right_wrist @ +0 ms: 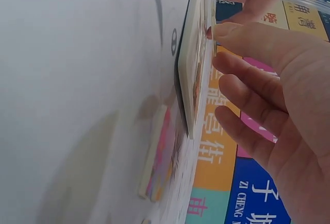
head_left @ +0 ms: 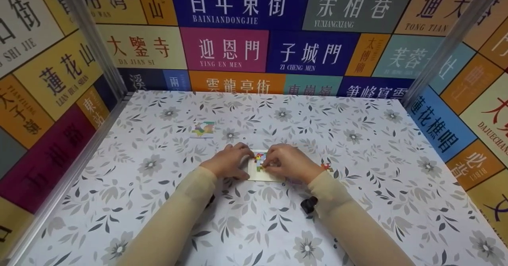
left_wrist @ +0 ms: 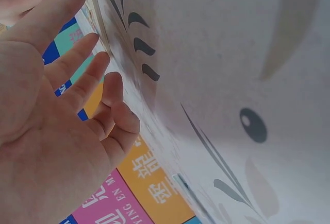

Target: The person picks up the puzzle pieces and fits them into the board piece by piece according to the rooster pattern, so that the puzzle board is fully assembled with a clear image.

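Observation:
A small cream puzzle board (head_left: 254, 175) lies flat in the middle of the table, with a few colourful pieces (head_left: 260, 160) set in its upper part. My left hand (head_left: 230, 161) holds the board at its left end, thumb near the front corner and fingertips near the far corner. The left wrist view shows its other fingers loosely bent. Over the board's right half, my right hand (head_left: 291, 162) pinches a small puzzle piece, mostly hidden by thumb and forefinger; its other fingers hang apart in the right wrist view. Beside the board lies a pink and purple piece (right_wrist: 159, 157).
A red puzzle piece (head_left: 326, 166) lies just right of my right hand. Farther back on the left is a square colourful picture card (head_left: 203, 129). The floral-patterned table (head_left: 278, 226) is bounded by sign-printed walls (head_left: 222, 49) behind and at both sides.

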The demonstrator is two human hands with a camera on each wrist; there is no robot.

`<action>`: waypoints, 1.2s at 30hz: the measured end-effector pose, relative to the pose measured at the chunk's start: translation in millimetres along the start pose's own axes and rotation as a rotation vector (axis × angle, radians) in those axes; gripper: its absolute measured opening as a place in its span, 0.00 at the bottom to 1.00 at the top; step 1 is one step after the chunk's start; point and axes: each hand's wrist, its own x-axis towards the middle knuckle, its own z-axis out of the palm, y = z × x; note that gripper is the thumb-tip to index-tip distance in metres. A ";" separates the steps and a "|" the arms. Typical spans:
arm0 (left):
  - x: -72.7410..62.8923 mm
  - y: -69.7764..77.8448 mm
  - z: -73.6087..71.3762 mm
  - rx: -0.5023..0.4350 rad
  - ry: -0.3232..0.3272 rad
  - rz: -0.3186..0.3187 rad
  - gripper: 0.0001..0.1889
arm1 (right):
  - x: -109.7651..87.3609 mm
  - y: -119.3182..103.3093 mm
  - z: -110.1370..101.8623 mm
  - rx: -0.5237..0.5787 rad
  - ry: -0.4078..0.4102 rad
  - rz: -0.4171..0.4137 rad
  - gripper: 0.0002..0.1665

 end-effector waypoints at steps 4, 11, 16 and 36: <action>0.2 0.1 0.6 -0.009 0.006 0.002 0.32 | 3.3 -0.5 3.0 0.007 0.010 -0.008 0.05; -0.2 2.1 -0.4 -0.016 0.006 0.004 0.32 | 7.8 -1.6 5.4 -0.008 -0.005 0.010 0.06; -0.4 2.5 -1.8 -0.011 0.000 0.021 0.32 | 10.5 -3.7 5.8 -0.032 -0.013 0.023 0.07; 1.3 -1.1 0.7 0.015 -0.002 0.020 0.32 | 16.9 -7.0 13.0 -0.152 -0.006 -0.051 0.07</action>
